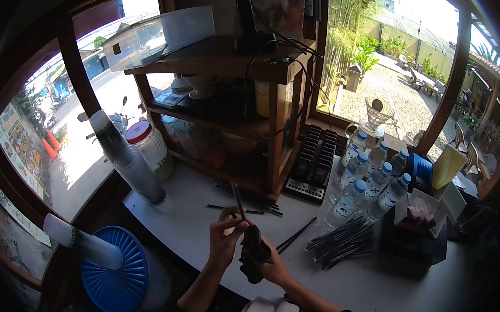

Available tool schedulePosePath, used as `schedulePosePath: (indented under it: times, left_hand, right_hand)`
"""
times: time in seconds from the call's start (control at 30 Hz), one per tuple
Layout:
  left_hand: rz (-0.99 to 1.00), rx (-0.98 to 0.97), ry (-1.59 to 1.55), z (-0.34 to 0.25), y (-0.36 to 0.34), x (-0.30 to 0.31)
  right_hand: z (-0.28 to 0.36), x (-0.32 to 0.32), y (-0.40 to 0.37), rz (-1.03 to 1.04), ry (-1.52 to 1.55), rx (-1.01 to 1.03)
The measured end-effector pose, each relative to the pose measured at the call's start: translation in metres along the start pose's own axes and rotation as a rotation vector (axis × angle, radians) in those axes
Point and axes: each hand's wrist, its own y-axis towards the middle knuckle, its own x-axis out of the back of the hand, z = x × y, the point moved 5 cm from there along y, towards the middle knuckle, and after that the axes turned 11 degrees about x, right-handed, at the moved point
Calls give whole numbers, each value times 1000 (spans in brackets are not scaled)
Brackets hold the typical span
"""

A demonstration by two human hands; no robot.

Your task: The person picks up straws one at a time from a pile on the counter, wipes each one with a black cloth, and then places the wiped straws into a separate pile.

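Note:
My right hand [272,267] is wrapped around a dark, bulky handheld object [257,245] whose kind I cannot make out. My left hand [225,237] is closed in a pinch on a thin black straw [237,200], which points up and away from me. The straw's lower end meets the top of the dark object, with a small red spot there. On the white table just beyond my hands lie several loose black straws [269,208]. Two more straws [296,235] lie to the right, near a large pile of black straws [342,240].
Several water bottles [351,203] stand behind the pile. A black box with cards [414,237] is at right, a keyed black device [312,162] behind. A wooden shelf [274,140] rises ahead. Stacked plastic cups [140,172], a red-lidded jar [147,147] and a blue-lidded bin [113,285] are left.

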Motion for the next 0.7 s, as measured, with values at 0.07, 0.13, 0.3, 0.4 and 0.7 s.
schedulePosePath:
  times: [0.07, 0.13, 0.3, 0.4, 0.7]
  left_hand:
    - [-56, -155, 39, 0, 3, 11]
    - [-44, -138, 17, -2, 1, 12]
    - [35, -25, -150, 7, -1, 16]
    - [206, 64, -255, 4, 0, 25]
    - [-137, 105, -199, 25, 15, 62]
  right_hand:
    - [0, 5, -3, 73, -121, -86]
    - [20, 11, 3, 95, -267, -43]
    - [44, 43, 10, 213, -720, 112]
    - [63, 57, 11, 247, -963, 205]
    - [91, 113, 13, -230, -867, 275]
